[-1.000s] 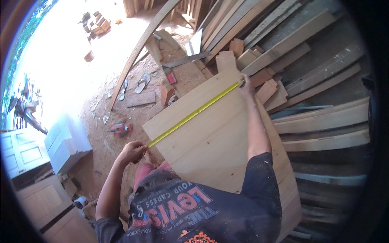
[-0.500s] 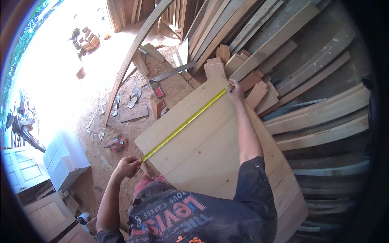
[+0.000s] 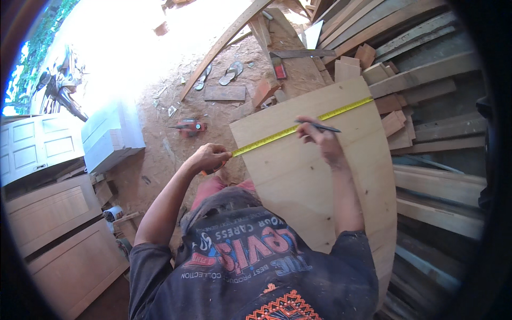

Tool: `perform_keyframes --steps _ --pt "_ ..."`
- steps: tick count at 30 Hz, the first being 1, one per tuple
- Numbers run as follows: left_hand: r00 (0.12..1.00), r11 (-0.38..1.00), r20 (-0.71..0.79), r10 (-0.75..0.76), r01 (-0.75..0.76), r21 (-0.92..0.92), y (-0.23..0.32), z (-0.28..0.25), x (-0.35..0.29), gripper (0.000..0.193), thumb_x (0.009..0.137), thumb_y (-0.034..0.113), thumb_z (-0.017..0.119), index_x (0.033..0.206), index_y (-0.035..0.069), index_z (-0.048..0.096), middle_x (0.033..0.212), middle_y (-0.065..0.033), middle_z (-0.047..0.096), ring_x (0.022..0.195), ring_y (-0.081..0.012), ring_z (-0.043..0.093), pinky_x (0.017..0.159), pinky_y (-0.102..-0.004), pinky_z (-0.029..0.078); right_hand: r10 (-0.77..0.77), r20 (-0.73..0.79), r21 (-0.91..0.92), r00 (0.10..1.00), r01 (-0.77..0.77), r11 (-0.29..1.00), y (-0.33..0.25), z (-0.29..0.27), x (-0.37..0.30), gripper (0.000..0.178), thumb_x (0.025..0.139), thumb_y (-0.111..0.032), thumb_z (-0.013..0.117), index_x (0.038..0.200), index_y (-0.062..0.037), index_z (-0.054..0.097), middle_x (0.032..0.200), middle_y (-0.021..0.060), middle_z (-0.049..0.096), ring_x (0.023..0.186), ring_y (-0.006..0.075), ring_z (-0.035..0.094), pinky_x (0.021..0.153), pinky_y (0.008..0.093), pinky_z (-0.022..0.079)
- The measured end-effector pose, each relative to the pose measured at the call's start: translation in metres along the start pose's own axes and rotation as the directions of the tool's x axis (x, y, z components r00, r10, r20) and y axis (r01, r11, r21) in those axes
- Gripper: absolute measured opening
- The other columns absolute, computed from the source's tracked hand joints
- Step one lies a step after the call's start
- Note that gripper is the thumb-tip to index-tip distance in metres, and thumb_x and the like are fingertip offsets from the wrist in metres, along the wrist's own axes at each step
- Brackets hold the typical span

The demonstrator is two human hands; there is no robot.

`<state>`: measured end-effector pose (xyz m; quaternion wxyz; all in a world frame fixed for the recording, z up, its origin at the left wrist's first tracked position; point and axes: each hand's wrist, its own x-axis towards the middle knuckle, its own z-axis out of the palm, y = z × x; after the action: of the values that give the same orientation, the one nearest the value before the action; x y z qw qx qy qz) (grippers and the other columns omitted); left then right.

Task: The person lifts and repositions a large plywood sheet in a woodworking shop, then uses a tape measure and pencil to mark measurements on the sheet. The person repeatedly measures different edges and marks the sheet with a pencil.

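Plainly lettered shirt (image 3: pixel 248 274), yellow tape (image 3: pixel 266 140)

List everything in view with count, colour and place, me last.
Large flat wooden board: one, pale tan, centre
Long thin tape measure: one, yellow blade, across the board
Slim pen-like marker: one, dark, over the board
Compact power tool: one, red and black, left of the board
Flat sandals: two, grey, beyond the power tool
Long curved wooden strip: one, brown, upper centre
Long wooden planks: many, brown and grey, right side
Panelled door: one, white, far left
Smooth boxy block: one, white, beside the door
Flat panelled wooden pieces: two, brown, lower left
Printed shirt: one, dark, bottom centre
Left hand: one, bare, holding the tape measure
Right hand: one, bare, holding the marker
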<state>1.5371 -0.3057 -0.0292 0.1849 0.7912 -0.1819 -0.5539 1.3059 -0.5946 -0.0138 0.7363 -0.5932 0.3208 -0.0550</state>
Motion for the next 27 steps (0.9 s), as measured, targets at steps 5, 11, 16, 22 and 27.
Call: perform_keyframes --steps 5,11,16,22,27 --pt "1.0 1.0 0.03 0.007 -0.007 -0.002 0.005 -0.002 -0.003 0.034 0.093 0.037 0.069 0.09 0.003 0.072 0.069 -0.003 0.063 0.059 -0.0113 0.06 0.054 -0.0313 0.049 0.028 0.127 -0.118 0.992 -0.013 0.993 0.015 0.036 0.011 0.029 0.104 -0.029 0.062 0.113 -0.0038 0.072 0.092 0.001 0.069 0.083 0.0082 0.064 0.072 0.0255 0.051" --pt "0.998 0.998 0.018 0.057 -0.057 -0.001 0.003 -0.001 -0.005 0.034 0.093 0.036 0.068 0.089 0.003 0.071 0.067 -0.0031 0.062 0.059 -0.0116 0.06 0.053 -0.0315 0.049 -0.135 -0.001 -0.361 0.991 0.125 0.924 0.026 0.04 0.024 0.023 0.1 -0.025 0.068 0.105 -0.0039 0.073 0.089 0.0021 0.07 0.076 0.0095 0.065 0.069 0.0275 0.054" --pt "0.999 0.999 0.011 0.046 -0.046 -0.021 0.001 0.0 -0.004 0.033 0.093 0.036 0.068 0.089 0.003 0.071 0.066 -0.0032 0.063 0.057 -0.0118 0.06 0.052 -0.0315 0.048 -0.125 -0.102 -0.115 0.987 0.113 0.987 0.009 0.038 0.026 0.033 0.102 -0.016 0.063 0.133 -0.0042 0.061 0.101 0.0035 0.07 0.085 0.0134 0.069 0.07 0.0253 0.056" --pt "0.997 0.997 0.0 0.074 -0.074 -0.015 -0.003 0.002 0.001 0.032 0.092 0.036 0.067 0.084 0.005 0.07 0.062 -0.0026 0.063 0.054 -0.0122 0.06 0.05 -0.0314 0.048 -0.168 -0.076 0.186 0.983 0.18 0.966 -0.011 0.028 0.022 0.048 0.103 -0.012 0.059 0.149 -0.0073 0.047 0.12 0.0092 0.066 0.092 0.0165 0.071 0.067 0.0243 0.057" --pt "0.999 0.998 0.015 0.03 -0.031 0.061 -0.005 0.0 0.003 0.036 0.093 0.038 0.07 0.102 0.004 0.075 0.076 -0.0047 0.067 0.065 -0.0127 0.063 0.058 -0.0321 0.051 -0.147 -0.018 0.358 0.989 0.144 0.923 0.001 0.017 0.03 0.036 0.104 -0.019 0.059 0.138 -0.0064 0.059 0.111 0.0067 0.069 0.091 0.0117 0.069 0.069 0.0232 0.054"
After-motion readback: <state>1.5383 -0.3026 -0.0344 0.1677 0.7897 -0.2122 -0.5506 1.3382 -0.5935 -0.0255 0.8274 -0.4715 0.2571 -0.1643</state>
